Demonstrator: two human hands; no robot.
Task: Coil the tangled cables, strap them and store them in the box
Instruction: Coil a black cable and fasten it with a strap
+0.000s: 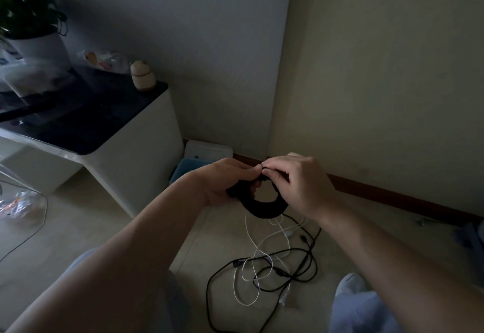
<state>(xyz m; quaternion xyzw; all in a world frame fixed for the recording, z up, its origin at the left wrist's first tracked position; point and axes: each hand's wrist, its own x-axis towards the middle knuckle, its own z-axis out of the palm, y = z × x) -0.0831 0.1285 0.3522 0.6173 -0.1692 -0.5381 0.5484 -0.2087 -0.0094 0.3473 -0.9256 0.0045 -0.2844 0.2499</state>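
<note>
Coiled black cable (pixel 264 208), mid-frame, pinched by left hand (pixel 230 183) and right hand (pixel 301 183); tangled black and white cables (pixel 267 267) below await coiling.

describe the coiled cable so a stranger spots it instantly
Near the room corner, the left hand and right hand meet. They hold the coiled black cable: unlike the loose cables sprawled below, it is wound into one thick ring.
</note>
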